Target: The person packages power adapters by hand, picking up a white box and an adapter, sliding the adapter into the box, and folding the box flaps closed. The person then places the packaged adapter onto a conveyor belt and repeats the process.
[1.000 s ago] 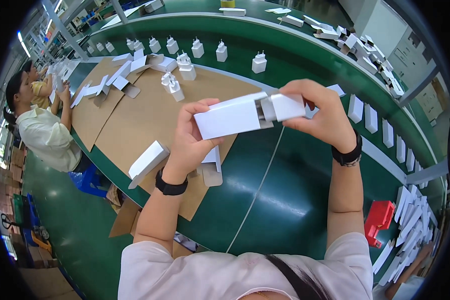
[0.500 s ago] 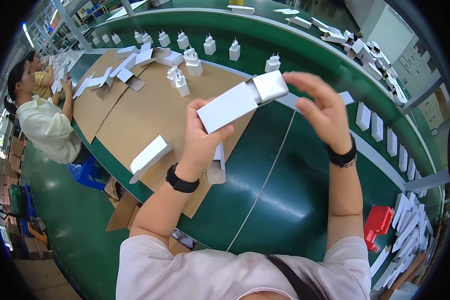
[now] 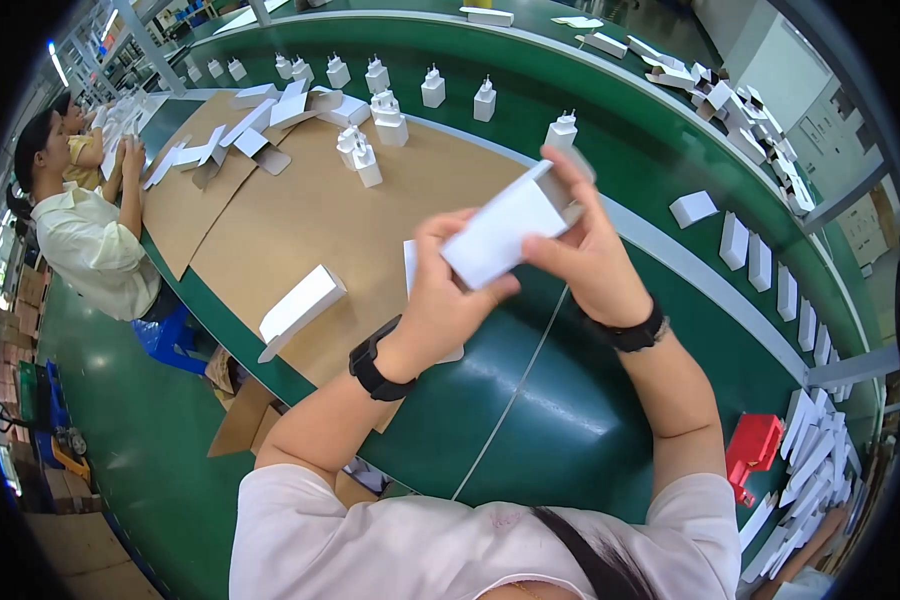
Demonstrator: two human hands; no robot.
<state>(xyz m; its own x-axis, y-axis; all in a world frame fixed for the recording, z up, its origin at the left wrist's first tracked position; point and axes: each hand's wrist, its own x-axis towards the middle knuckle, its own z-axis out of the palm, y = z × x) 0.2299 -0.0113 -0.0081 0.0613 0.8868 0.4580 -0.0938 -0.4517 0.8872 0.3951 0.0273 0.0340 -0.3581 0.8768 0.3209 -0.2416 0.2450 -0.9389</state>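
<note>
Over the table I hold a white carton point(image 3: 500, 232), tilted with its open end up toward the right. My left hand point(image 3: 445, 300) grips its lower end, thumb across the near side. My right hand point(image 3: 602, 262) closes round the open end, thumb on the near face and fingers at the flaps. Whatever sits inside that end is hidden by the right fingers. An open white carton point(image 3: 305, 305) lies left of my left hand. Another white carton point(image 3: 409, 262) is partly hidden behind that hand. White plug chargers point(image 3: 390, 127) stand on the brown cardboard point(image 3: 280, 225).
A curved green conveyor point(image 3: 530, 85) carries several chargers on the left and white cartons point(image 3: 734, 240) on the right. Folded cartons point(image 3: 820, 440) are piled beside a red tool point(image 3: 753, 450). Two co-workers point(image 3: 95, 230) work at the far left.
The white charger that stuck out of the carton no longer shows. My right hand has come in from the right onto the open end. Chargers on the conveyor have shifted slightly right.
</note>
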